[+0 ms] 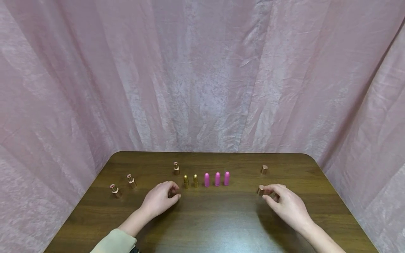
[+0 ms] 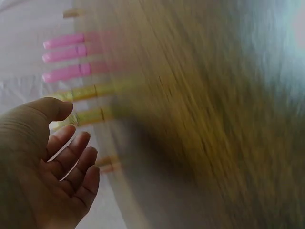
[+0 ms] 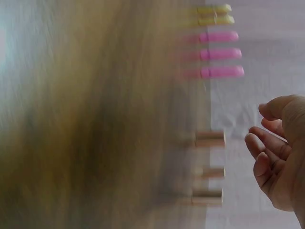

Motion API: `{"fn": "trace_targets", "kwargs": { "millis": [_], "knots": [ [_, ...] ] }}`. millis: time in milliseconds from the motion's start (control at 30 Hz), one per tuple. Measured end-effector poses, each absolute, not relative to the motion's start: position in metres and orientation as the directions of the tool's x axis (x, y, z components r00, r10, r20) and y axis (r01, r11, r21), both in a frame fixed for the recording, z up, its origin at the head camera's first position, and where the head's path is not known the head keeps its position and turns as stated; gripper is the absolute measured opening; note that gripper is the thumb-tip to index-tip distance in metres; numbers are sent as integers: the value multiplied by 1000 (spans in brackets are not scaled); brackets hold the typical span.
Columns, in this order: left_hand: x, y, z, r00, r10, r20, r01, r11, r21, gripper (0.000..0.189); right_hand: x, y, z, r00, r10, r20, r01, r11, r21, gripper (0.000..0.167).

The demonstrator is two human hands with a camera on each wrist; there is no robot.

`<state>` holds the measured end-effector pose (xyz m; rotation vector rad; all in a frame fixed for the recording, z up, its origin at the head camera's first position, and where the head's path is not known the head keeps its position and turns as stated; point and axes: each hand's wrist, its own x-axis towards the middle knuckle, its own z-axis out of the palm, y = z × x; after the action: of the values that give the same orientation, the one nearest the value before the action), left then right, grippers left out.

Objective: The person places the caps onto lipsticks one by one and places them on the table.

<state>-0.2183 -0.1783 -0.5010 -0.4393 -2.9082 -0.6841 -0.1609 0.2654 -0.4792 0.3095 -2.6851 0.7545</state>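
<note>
My left hand (image 1: 160, 199) hovers over the table left of two gold bullet-shaped tubes (image 1: 191, 181), its fingers loosely bent. Nothing lies between its thumb and fingers in the left wrist view. Beyond it stands an uncapped copper lipstick tube (image 1: 176, 168). My right hand (image 1: 288, 206) is beside a copper lipstick cap (image 1: 261, 190), with its fingertips close to the cap in the head view. The right wrist view shows the fingers loosely curled around nothing. Another copper cap (image 1: 264, 169) stands farther back; a third cap (image 3: 207, 196) appears in the right wrist view.
Three pink bullet-shaped tubes (image 1: 217, 179) stand in a row right of the gold ones. Two more uncapped copper lipstick tubes (image 1: 131, 181) (image 1: 115, 191) stand at the left. Pink curtains (image 1: 202, 77) surround the wooden table (image 1: 215, 225).
</note>
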Motion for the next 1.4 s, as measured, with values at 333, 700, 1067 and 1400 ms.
{"fn": "trace_targets", "kwargs": {
  "millis": [333,700,1067,1400],
  "knots": [
    [-190,-144,-485,-841,469,270,536,790,297,34,-173,319,-470,-959,-43,278,-168,881,-443,36],
    [-163,-115,-488,-749,607,265,662,702,263,35,-191,333,-489,-989,-78,122,-120,915,-385,46],
    [-153,-100,-497,-689,666,286,723,659,207,31,-206,331,-490,-986,-122,112,-155,916,-370,32],
    [-153,-104,-498,-703,657,273,711,656,252,32,-208,331,-486,-983,-129,129,-167,922,-350,11]
  ]
}}
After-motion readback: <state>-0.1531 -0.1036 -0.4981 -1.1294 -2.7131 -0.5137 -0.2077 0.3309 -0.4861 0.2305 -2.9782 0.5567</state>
